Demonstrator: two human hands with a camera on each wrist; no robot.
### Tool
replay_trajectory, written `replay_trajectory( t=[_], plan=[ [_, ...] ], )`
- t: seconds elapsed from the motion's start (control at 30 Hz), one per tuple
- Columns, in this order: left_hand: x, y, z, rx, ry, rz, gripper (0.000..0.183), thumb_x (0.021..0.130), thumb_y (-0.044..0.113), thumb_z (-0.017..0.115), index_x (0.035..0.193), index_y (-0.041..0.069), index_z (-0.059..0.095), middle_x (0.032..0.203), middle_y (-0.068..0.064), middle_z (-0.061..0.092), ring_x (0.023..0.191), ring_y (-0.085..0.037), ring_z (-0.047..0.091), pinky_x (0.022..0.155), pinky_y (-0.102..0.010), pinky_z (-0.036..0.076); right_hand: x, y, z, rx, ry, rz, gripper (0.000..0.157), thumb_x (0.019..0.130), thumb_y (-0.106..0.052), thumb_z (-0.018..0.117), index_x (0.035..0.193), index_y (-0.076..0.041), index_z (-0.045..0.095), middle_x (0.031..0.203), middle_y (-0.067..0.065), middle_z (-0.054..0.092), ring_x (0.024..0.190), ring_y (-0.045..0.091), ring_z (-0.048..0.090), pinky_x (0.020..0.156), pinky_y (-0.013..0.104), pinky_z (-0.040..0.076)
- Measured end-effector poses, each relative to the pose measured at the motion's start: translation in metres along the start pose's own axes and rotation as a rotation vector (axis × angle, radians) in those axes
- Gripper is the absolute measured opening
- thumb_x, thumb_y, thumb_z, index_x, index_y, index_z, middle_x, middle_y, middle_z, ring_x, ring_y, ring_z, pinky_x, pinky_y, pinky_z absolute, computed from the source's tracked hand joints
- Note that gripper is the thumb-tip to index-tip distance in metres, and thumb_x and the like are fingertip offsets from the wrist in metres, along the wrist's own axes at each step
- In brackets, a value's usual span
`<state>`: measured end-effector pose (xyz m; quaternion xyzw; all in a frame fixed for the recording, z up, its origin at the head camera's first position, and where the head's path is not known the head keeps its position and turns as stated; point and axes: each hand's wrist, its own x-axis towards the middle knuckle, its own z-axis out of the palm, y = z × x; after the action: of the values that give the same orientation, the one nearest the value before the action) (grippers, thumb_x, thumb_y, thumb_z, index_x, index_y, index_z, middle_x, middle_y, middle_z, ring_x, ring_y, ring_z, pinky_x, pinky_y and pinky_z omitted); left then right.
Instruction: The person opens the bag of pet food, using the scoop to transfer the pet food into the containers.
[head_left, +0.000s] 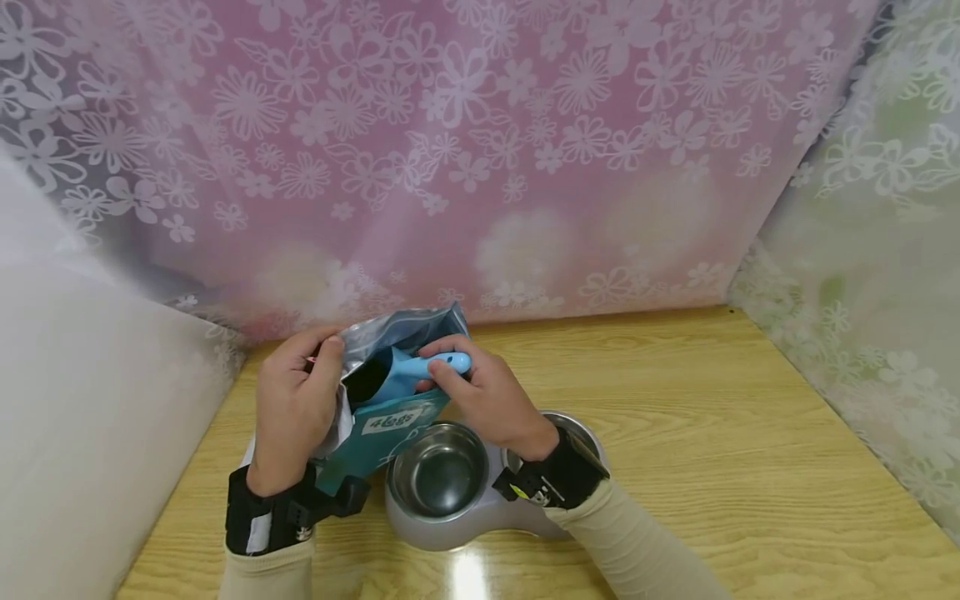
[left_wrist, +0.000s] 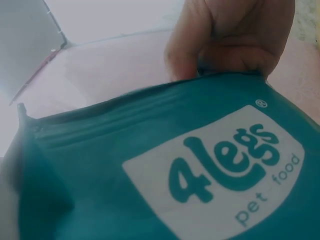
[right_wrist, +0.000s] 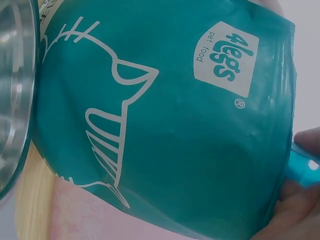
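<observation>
Here the left hand [head_left: 294, 404] pinches the teal pet food bag's [head_left: 397, 427] open rim, just far-left of the double-bowl feeder [head_left: 442, 535]; the right hand [head_left: 495, 400] grips the blue scoop [head_left: 405, 368], cup inside the mouth. I'd hold that rim wide, scoop level.

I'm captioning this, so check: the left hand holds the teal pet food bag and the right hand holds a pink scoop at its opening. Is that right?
Not quite: the scoop is blue, not pink, as the head view shows. The left hand does hold the teal bag, and the right hand the scoop.
</observation>
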<state>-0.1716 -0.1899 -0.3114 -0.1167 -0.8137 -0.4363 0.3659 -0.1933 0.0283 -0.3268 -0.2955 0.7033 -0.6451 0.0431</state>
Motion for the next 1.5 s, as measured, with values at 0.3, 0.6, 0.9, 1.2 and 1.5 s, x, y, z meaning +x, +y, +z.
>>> replay_trajectory(
  t=[0.3, 0.6, 0.9, 1.2, 1.5],
  plan=[
    [0.004, 0.0, 0.0, 0.015, 0.027, -0.001, 0.023, 0.098, 0.016, 0.054, 0.108, 0.008, 0.073, 0.089, -0.002, 0.065, 0.065, -0.01, 0.048, 0.058, -0.022, 0.039, -0.001, 0.016, -0.008, 0.069, 0.178, -0.109, 0.021, 0.1, -0.015, 0.053, 0.117, -0.003, 0.057, 0.086, 0.014, 0.062, 0.083, 0.023, 0.067, 0.082, 0.038, 0.049],
    [0.007, -0.002, -0.002, 0.018, 0.032, -0.028, 0.026, 0.099, 0.017, 0.052, 0.109, 0.005, 0.072, 0.087, -0.003, 0.065, 0.065, -0.012, 0.048, 0.057, -0.023, 0.04, -0.002, 0.012, -0.021, 0.145, 0.331, -0.208, 0.021, 0.099, -0.013, 0.054, 0.111, 0.003, 0.058, 0.08, 0.017, 0.058, 0.071, 0.024, 0.065, 0.075, 0.04, 0.051],
    [0.005, -0.002, -0.006, 0.0, 0.03, -0.041, 0.023, 0.099, 0.015, 0.053, 0.108, 0.006, 0.073, 0.088, -0.004, 0.065, 0.063, -0.015, 0.048, 0.055, -0.022, 0.038, 0.0, 0.012, -0.032, 0.21, 0.505, -0.28, 0.021, 0.096, -0.009, 0.053, 0.101, 0.011, 0.056, 0.082, 0.012, 0.058, 0.059, 0.016, 0.063, 0.066, 0.035, 0.053],
    [0.004, -0.007, -0.007, 0.034, 0.04, -0.046, 0.026, 0.1, 0.017, 0.051, 0.107, 0.003, 0.072, 0.082, -0.002, 0.061, 0.06, -0.013, 0.046, 0.053, -0.024, 0.037, 0.002, 0.009, -0.035, 0.217, 0.581, -0.261, 0.021, 0.095, -0.011, 0.052, 0.097, 0.009, 0.059, 0.078, 0.011, 0.059, 0.054, 0.016, 0.061, 0.062, 0.033, 0.052],
    [0.004, -0.008, -0.007, 0.023, 0.041, -0.042, 0.026, 0.1, 0.018, 0.051, 0.109, 0.004, 0.072, 0.085, -0.003, 0.062, 0.062, -0.012, 0.047, 0.055, -0.024, 0.037, 0.003, 0.008, -0.042, 0.27, 0.63, -0.279, 0.021, 0.095, -0.01, 0.048, 0.095, 0.008, 0.059, 0.07, 0.008, 0.055, 0.051, 0.016, 0.059, 0.06, 0.03, 0.05]
  ],
)
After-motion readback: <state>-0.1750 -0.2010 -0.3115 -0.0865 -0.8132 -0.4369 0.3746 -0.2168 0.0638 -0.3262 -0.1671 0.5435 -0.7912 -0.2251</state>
